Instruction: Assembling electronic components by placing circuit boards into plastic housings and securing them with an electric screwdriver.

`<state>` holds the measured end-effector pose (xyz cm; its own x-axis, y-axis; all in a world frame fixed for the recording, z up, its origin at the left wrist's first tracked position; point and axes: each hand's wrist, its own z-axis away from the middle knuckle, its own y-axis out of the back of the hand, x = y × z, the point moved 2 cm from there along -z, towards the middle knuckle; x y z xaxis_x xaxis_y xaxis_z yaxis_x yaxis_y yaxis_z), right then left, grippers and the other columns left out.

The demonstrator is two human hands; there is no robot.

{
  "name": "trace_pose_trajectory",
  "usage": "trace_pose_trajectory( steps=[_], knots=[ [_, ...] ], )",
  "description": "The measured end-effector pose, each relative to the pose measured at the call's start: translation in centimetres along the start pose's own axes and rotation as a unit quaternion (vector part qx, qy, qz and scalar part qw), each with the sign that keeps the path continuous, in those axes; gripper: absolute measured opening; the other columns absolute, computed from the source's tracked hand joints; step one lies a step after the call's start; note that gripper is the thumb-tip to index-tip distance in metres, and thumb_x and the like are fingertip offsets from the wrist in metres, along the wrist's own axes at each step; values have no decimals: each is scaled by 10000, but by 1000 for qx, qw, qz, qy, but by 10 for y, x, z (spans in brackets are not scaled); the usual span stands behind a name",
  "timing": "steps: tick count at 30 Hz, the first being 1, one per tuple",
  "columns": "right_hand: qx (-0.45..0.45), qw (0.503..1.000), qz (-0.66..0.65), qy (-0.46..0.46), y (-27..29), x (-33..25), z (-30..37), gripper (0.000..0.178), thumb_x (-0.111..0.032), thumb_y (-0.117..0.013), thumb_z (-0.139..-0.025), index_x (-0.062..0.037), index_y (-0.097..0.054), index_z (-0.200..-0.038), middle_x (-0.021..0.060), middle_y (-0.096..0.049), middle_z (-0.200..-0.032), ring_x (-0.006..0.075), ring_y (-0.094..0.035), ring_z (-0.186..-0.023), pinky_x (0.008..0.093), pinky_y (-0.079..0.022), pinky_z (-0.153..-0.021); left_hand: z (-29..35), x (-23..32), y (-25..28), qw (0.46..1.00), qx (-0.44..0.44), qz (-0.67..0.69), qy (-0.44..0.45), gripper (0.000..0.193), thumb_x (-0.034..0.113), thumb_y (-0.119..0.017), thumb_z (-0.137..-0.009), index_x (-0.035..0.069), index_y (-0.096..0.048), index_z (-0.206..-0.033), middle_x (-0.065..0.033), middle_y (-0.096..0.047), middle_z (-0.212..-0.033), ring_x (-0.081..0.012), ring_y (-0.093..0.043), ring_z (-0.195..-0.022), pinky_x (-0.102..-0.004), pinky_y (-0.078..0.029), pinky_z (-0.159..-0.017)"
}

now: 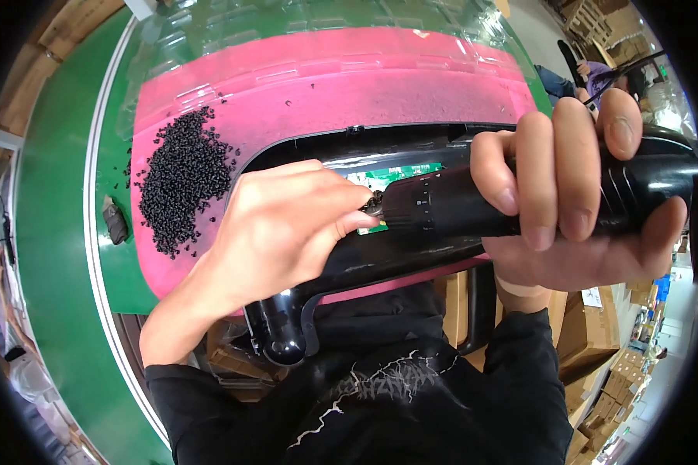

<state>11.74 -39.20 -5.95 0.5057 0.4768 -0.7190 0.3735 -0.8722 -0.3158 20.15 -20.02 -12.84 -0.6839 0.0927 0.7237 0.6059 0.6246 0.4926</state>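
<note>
Gripped in the right hand (574,194), a black electric screwdriver (535,203) is held level across the middle of the view, all four fingers wrapped over its barrel and the thumb tucked beneath. Its tip is met by the left hand (287,225), whose thumb and forefinger are pinched narrowly together at the bit; whether a screw is pinched there cannot be told. Directly under the tip a green circuit board (395,177) is seen, set inside a long black plastic housing (411,143) that is laid on a pink mat (326,85). A loose heap of small black screws (182,182) is spread on the mat's left part, well apart from the hands. A clear plastic tray (310,23) is stood beyond the mat on the green work surface (54,232), and its contents cannot be made out. Brown cardboard boxes (597,325) are stacked at lower right.
</note>
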Motion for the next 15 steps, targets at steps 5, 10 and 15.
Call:
trace_pose_trajectory(
  steps=[5, 10, 15],
  knots=[
    [44, 997, 62, 31, -8, -7, 2, 490, -472, -631, -889, -100, -466, -1162, -18, -565, -756, 95, -556, -623, 298, -435, -662, 2, 7, -4, 984, 66, -155, -63, 127, -67, -726, -778, -23, -697, -895, -121, -677, -752, -241, -659, -643, -334, -536, -590],
    [50, 990, 93, 90, -5, -11, 4, 513, -436, -716, -807, -95, -480, -1108, -23, -578, -735, 87, -553, -576, 264, -438, -612, -1, 3, 4, 991, 110, -82, -8, 116, -38, -740, -794, -17, -722, -906, -124, -735, -830, -233, -705, -705, -303, -556, -633],
    [66, 989, 25, 128, -3, -7, 6, 492, -400, -737, -777, -104, -477, -1071, -25, -597, -717, 96, -567, -552, 257, -472, -612, 1, -3, 3, 998, 61, -21, 2, 164, -46, -767, -755, -30, -717, -911, -137, -732, -828, -237, -699, -699, -295, -546, -627]
  ],
)
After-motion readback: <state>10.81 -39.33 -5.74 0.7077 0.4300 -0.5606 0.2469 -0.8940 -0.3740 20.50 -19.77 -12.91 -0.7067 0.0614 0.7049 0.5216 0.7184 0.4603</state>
